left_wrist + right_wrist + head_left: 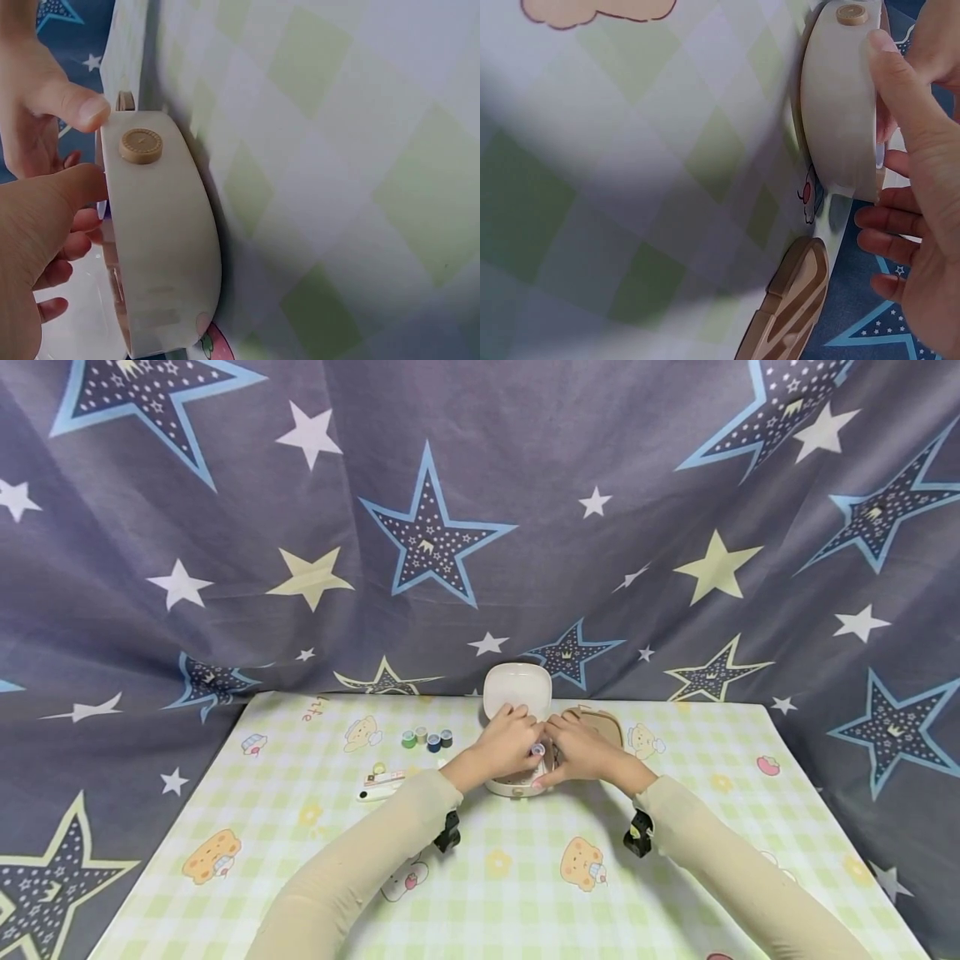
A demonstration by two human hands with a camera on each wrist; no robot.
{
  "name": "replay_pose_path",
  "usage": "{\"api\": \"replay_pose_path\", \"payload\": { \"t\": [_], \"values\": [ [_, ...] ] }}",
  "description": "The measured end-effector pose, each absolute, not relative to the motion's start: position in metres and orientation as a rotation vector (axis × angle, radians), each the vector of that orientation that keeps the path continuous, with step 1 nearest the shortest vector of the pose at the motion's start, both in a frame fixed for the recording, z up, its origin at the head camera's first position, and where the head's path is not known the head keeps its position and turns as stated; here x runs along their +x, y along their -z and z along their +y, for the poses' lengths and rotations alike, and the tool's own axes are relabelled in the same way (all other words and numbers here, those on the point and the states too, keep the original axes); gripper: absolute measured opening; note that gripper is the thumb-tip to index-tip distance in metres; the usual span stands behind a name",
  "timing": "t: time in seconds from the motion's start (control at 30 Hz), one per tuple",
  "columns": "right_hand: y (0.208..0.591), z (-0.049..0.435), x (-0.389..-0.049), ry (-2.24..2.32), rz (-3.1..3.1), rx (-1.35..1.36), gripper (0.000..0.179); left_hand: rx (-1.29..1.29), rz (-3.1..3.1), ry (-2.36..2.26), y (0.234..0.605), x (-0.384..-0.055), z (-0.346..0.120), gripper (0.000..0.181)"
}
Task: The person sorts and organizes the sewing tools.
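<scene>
A small cream sewing box [517, 789] stands on the table with its white lid [517, 687] raised behind it. My left hand [506, 745] reaches over the opening and pinches a small thread spool [537, 749] with a white top; its purplish side shows below the thumb in the left wrist view. My right hand [588, 750] spans the box's right side. Its thumb [900, 86] rests on the front rim beside the round tan button [852, 15], while the other fingers hang loosely bent past the side. Both hands cover most of the box's inside.
Several spools stand left of the box, among them a green spool [408, 740] and a dark blue spool [434, 743]. Nearer lies a white tool [381, 790] with a black spot. A brown slotted insert [799, 296] lies behind right. A star-patterned curtain [480, 527] hangs at the back.
</scene>
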State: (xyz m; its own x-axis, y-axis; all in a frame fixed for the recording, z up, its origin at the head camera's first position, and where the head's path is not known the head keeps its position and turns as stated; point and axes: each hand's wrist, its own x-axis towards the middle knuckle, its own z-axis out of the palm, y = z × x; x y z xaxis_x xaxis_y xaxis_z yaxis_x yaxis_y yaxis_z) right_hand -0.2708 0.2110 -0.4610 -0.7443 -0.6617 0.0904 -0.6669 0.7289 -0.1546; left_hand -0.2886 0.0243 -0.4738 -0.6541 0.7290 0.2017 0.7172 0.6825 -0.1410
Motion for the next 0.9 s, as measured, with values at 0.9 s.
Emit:
{"api": "replay_pose_path", "payload": {
  "t": [0.9],
  "values": [
    [0.4672, 0.2139, -0.2722, -0.357, -2.898, 1.084, 0.095, -1.152, -2.691, -0.117, 0.4761, -0.2894, 0.0254, 0.035]
  ]
}}
